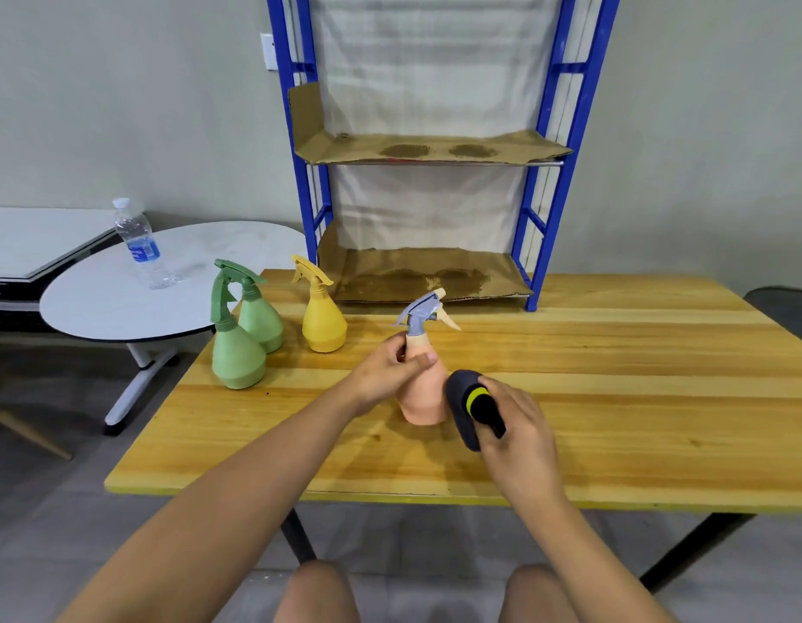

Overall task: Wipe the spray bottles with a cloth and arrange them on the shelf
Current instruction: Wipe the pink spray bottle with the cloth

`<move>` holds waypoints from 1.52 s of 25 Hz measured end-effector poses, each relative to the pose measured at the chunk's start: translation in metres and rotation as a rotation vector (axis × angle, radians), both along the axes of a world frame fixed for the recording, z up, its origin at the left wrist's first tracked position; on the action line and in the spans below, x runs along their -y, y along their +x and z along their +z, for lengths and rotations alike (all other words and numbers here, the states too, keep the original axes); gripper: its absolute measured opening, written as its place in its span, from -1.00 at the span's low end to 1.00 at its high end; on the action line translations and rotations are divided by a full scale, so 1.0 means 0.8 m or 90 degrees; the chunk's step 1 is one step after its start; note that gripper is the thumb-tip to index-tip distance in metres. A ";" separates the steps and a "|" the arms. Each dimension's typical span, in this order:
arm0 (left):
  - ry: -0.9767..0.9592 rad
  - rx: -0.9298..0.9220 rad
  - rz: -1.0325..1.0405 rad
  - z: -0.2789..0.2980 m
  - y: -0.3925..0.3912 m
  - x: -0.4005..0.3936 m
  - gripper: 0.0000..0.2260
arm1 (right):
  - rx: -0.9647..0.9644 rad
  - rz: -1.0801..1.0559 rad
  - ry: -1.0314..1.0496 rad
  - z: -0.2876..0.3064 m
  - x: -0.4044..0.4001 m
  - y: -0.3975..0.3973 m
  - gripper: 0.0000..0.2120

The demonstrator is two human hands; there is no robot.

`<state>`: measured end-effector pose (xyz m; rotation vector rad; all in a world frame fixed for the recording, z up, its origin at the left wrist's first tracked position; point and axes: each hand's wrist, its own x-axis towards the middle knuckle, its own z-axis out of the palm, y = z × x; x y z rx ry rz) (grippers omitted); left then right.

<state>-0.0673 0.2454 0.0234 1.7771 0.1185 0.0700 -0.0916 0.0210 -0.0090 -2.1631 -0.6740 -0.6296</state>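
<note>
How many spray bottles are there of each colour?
Green bottles: 2
Yellow bottle: 1
Peach bottle: 1, held at the neck by the left hand while the right hand presses a dark cloth to it
Total: 4, all on the table, none on the shelf

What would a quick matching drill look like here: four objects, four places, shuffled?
Objects:
1. peach spray bottle
2. yellow spray bottle
3. water bottle
4. dark wiping pad

Places:
A. on the round white table
B. in the right hand
C. gripped at the neck by the left hand
D. standing free on the wooden table

Pairs: 1-C, 2-D, 3-A, 4-B
</note>
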 end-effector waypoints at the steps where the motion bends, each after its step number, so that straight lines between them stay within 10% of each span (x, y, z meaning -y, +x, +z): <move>1: -0.021 0.011 -0.002 0.003 -0.002 0.003 -0.67 | 0.020 0.012 0.001 0.000 -0.003 -0.005 -0.39; 9: -0.071 0.030 0.012 0.028 -0.010 0.016 -0.64 | 0.234 0.243 -0.184 -0.016 -0.009 -0.033 -0.50; 29: -0.209 -0.095 -0.162 0.089 -0.034 -0.026 -0.61 | 0.267 0.205 -0.108 0.027 -0.018 -0.040 -0.54; 38: -0.203 -0.068 -0.027 0.078 -0.036 0.001 -0.63 | 0.253 0.199 -0.097 0.042 -0.031 -0.049 -0.57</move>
